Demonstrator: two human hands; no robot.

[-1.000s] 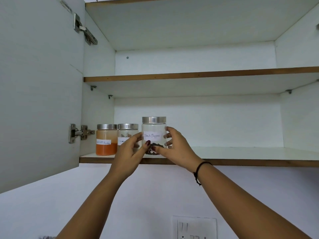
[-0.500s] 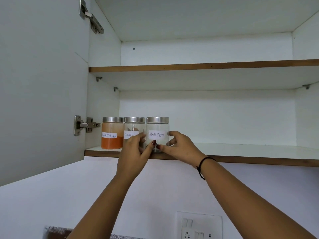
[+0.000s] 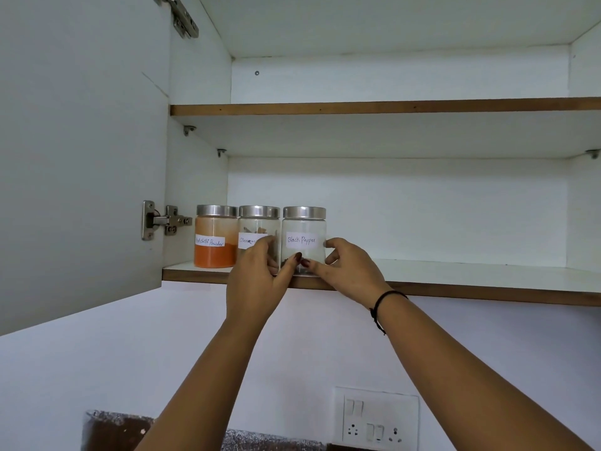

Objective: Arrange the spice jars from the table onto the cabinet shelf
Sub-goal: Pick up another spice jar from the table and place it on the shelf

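Three clear glass jars with silver lids stand in a row at the left end of the lower cabinet shelf (image 3: 455, 271). Leftmost is the red chilli powder jar (image 3: 214, 242), orange inside. The cinnamon jar (image 3: 257, 229) is in the middle. The black pepper jar (image 3: 304, 232) is on the right, its base on the shelf and touching the cinnamon jar. My left hand (image 3: 257, 275) holds the pepper jar's left side and partly covers the cinnamon jar. My right hand (image 3: 348, 268) grips its right side, thumb at the lower front.
The cabinet door (image 3: 81, 157) stands open at the left, with hinges on its inner edge. An upper shelf (image 3: 390, 107) sits above. A white wall switch and socket plate (image 3: 379, 418) is below right. A speckled countertop edge (image 3: 120, 428) shows at the bottom.
The black pepper jar went from held at the shelf's front edge to standing on the shelf against the cinnamon jar. Both hands stayed on it. My view tilted down slightly.
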